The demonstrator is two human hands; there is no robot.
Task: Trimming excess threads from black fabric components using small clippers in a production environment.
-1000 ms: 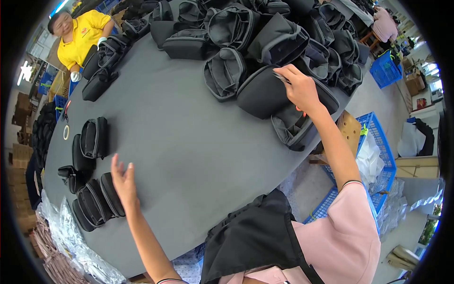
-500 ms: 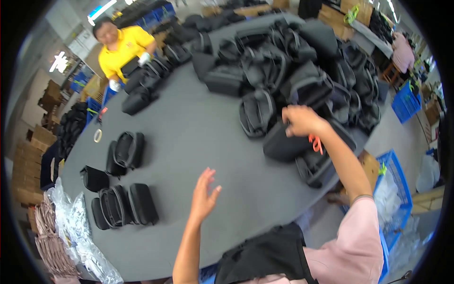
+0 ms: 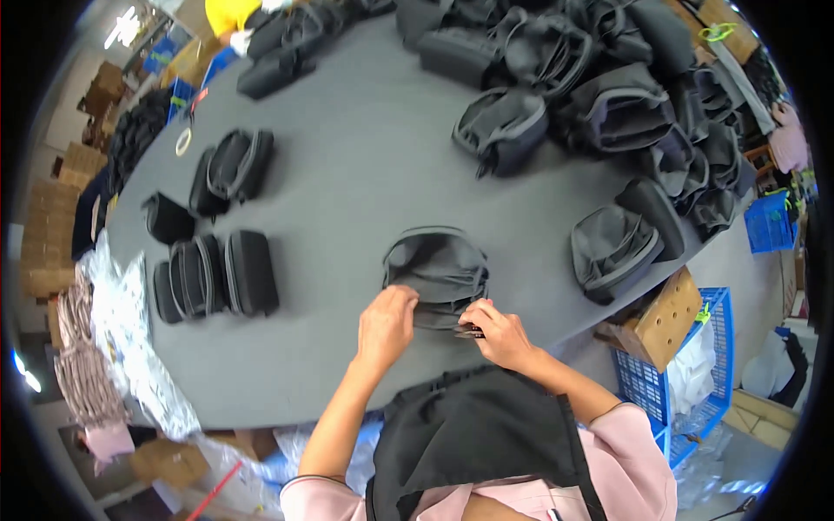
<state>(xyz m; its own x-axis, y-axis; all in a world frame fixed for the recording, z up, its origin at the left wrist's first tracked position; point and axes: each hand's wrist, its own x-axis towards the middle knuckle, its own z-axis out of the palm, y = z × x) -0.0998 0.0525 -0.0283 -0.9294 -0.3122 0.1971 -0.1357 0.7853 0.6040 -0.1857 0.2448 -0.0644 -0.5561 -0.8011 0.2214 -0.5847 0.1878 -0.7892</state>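
Note:
A black zip-up case (image 3: 439, 263) stands open on the grey table in front of me, its grey-edged mouth showing the inside. My left hand (image 3: 388, 326) pinches the near left edge of this case. At its near right edge is my right hand (image 3: 501, 334), fingers closed around small scissors (image 3: 470, 332). Only the short blades show, pointing left beside the case; the handles are hidden in my palm. What the fingertips do at the rim is too small to make out.
A big heap of black cases (image 3: 608, 104) covers the far right. More cases (image 3: 252, 271) stand in a small group at left. Tape (image 3: 183, 141) lies near the left edge. A blue crate (image 3: 717, 347) stands right of the table; a person in yellow (image 3: 228, 16) is across it.
My right hand has come from the heap at right to the near middle, and a case now stands there. My left hand has closed on its edge. The view has tilted downward.

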